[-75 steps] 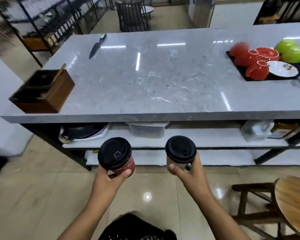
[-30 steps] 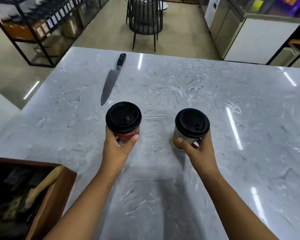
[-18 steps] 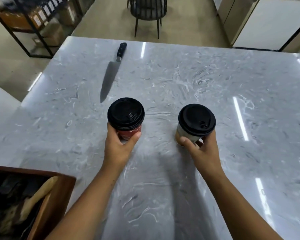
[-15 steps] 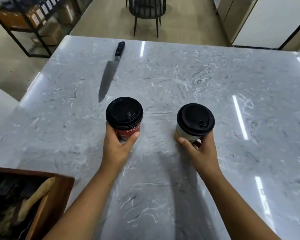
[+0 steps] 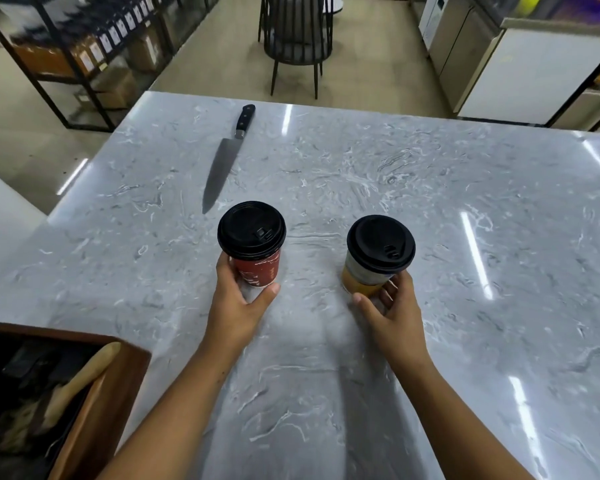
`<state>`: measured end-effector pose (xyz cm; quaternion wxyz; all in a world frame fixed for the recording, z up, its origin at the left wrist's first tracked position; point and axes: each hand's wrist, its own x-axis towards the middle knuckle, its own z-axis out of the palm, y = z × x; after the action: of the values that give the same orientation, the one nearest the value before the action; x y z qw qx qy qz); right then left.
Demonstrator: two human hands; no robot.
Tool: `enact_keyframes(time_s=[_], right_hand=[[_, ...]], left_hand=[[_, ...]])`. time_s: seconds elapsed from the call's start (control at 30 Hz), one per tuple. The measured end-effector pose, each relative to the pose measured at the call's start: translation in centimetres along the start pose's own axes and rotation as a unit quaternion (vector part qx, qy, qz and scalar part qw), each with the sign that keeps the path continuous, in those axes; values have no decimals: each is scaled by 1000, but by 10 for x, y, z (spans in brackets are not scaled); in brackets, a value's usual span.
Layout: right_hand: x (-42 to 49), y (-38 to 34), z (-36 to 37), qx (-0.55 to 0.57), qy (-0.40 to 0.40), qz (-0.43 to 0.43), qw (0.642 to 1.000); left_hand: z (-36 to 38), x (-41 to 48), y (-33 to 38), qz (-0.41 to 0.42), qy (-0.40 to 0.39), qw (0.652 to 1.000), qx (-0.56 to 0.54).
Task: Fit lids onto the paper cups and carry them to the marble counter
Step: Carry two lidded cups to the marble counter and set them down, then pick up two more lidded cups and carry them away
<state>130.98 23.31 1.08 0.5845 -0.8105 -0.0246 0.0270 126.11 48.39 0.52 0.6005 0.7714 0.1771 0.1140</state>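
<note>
Two lidded cups on the marble counter [image 5: 430, 174], centre.
Wooden box [image 5: 115, 389] near left. Left hand [image 5: 236, 306] grips red cup [image 5: 260, 271]. Right hand [image 5: 395, 317] curls loosely at tan cup [image 5: 361, 278] base, grip unclear. Black lids [image 5: 252, 230] seated on both. Knife [image 5: 222, 164] far left.

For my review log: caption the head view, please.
Left hand grips the red paper cup, right hand curls round the tan paper cup, both lidded, on the marble counter.
</note>
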Motion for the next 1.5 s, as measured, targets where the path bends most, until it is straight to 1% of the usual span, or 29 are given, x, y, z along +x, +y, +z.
enact_keyframes(time_s=[0.1,0.17,0.23,0.33,0.47,0.57,0.7,0.77,0.87,0.93,1.03,1.13,1.2,1.23,1.27,1.33,1.37,1.43,1.5], right_hand=[[-8,-2,-3,-25,-16,12,999],[-15,-6,-4,-61,-33,43,997],[-22,-11,-6,-91,-49,64,993],[-37,-18,-11,-137,-85,58,985],[-59,-25,-25,-188,-140,24,972],[-73,-27,-39,-219,-164,-14,962],[-90,-28,-64,-278,-207,-72,935],[-98,-28,-75,-304,-236,-107,917],[-111,-27,-85,-324,-280,-159,890],[-121,-30,-81,-339,-300,-207,867],[-148,-37,-64,-342,-333,-280,833],[-187,-46,-41,-353,-372,-319,797],[-204,-55,-32,-351,-393,-342,778],[-240,-70,-14,-342,-433,-385,740],[-268,-80,2,-353,-460,-412,703],[-275,-83,10,-363,-467,-419,688],[-289,-86,20,-362,-469,-440,674],[-331,-92,37,-369,-489,-486,623],[-375,-98,57,-370,-518,-514,575]], left_hand=[[1,-16,0,-26,2,999,20],[0,-30,2,-48,3,998,32],[-2,-44,4,-53,-6,998,44],[-6,-64,8,-54,-28,996,61],[-10,-88,14,-69,-72,990,102],[-11,-110,19,-71,-72,985,141],[-6,-151,31,-72,-80,982,156],[-3,-180,37,-76,-70,979,176],[0,-234,38,-93,-32,959,265],[-7,-269,34,-112,7,943,314],[-29,-328,34,-143,61,927,342],[-52,-396,39,-156,109,917,350],[-63,-426,38,-195,136,896,374],[-80,-476,41,-232,185,877,378],[-93,-515,45,-262,216,859,383],[-99,-526,42,-271,214,859,378],[-105,-545,42,-281,223,853,378],[-118,-595,41,-312,247,836,378],[-129,-644,34,-339,277,817,375]])
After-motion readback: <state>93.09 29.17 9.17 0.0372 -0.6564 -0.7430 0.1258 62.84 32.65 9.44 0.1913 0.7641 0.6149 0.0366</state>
